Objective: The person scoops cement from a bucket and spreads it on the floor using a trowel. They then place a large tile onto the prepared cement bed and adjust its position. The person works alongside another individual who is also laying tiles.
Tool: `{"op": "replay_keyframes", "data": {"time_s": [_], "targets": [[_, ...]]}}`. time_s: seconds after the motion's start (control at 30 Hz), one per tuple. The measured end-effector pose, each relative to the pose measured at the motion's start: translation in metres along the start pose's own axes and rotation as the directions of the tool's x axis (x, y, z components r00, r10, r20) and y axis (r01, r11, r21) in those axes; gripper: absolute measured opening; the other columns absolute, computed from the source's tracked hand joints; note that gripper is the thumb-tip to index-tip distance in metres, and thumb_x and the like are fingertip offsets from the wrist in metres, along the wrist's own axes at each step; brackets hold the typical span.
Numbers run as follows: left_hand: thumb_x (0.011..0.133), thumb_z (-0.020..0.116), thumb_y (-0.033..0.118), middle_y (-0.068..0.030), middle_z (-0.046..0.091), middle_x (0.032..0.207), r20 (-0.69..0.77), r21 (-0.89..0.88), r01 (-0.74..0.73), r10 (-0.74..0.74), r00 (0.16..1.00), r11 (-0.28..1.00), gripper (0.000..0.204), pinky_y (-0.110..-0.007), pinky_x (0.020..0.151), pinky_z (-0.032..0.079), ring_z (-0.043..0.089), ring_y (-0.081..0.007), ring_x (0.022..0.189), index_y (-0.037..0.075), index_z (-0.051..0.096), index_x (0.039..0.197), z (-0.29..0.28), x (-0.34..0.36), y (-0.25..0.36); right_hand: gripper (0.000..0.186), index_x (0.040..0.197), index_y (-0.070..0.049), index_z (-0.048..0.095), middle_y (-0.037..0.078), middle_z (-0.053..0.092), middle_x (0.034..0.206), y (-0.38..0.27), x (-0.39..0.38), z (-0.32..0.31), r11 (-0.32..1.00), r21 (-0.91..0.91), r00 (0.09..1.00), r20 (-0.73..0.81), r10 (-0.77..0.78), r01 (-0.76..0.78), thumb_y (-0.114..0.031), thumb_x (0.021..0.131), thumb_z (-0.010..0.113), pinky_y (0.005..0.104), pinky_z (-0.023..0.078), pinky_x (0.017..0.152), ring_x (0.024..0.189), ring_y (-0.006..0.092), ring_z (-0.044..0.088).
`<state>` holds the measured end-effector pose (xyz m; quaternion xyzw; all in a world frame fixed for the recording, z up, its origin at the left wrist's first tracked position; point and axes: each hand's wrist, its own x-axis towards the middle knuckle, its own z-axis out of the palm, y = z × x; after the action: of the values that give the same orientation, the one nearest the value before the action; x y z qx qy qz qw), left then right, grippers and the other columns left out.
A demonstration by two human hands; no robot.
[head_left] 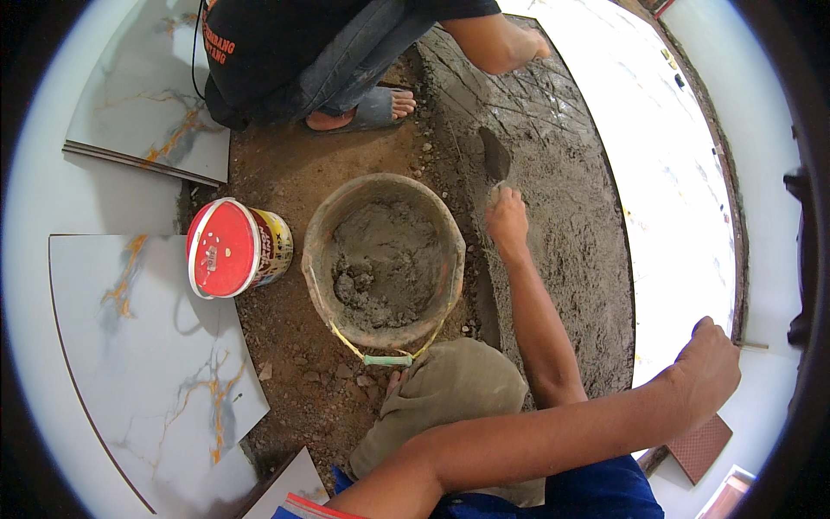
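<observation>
My right hand [506,216] is closed on the handle of a trowel [494,154], whose blade lies on the wet grey mortar bed [562,259]. My left arm crosses in front, and my left hand [709,368] is curled at the right, over the edge of the white tiled surface [670,216]; its contents, if any, are hidden. A bucket [313,251] of grey mortar, with a green-gripped wire handle, stands on the dirt left of my right hand. Beside it is a paint pail [222,255] with a red lid.
A co-worker [285,52] crouches at the top, a hand [510,48] above the mortar bed, a sandalled foot [367,111] on the dirt. Marble-patterned tiles [138,363] lie at left, with more stacked [143,121] behind. A small brown textured tile [700,445] lies at lower right.
</observation>
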<state>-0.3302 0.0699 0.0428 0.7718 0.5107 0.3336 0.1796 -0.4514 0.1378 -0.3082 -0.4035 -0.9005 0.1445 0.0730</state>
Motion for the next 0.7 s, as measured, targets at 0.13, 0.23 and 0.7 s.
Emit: {"op": "replay_keyframes", "data": {"time_s": [0.13,0.23,0.7], "targets": [[0.088,0.070,0.020,0.0011,0.072,0.089,0.028,-0.018,-0.018,0.018,0.999,1.000,0.014,-0.036,0.072,0.039,0.066,-0.0165,0.089,0.017,0.080,0.098,-0.005,-0.003,-0.006,0.043,0.129,-0.001,0.057,0.023,0.062,0.123,0.017,-0.030,-0.005,0.999,-0.008,0.999,0.020,0.046,-0.046,-0.024,0.093,0.065,0.0493,0.053,0.091,0.110,0.0423,0.062],[0.088,0.071,0.021,0.0007,0.072,0.092,0.013,-0.014,-0.006,0.006,1.000,1.000,0.014,-0.035,0.074,0.040,0.067,-0.0169,0.091,0.017,0.080,0.099,-0.013,-0.004,-0.015,0.036,0.122,0.000,0.061,0.020,0.069,0.108,0.042,-0.024,-0.026,0.986,0.118,0.992,-0.019,0.122,-0.119,-0.027,0.099,0.060,0.0473,0.056,0.081,0.094,0.0382,0.068],[0.091,0.074,0.019,-0.0027,0.071,0.088,0.001,-0.029,-0.052,0.052,0.999,0.998,0.014,-0.033,0.077,0.042,0.063,-0.0154,0.086,0.011,0.080,0.101,-0.018,0.003,-0.032,0.048,0.115,0.000,0.073,0.015,0.075,0.092,0.079,0.138,-0.031,0.965,0.244,0.885,0.422,-0.197,0.098,-0.044,0.100,0.060,0.0438,0.054,0.084,0.088,0.0282,0.071]]}}
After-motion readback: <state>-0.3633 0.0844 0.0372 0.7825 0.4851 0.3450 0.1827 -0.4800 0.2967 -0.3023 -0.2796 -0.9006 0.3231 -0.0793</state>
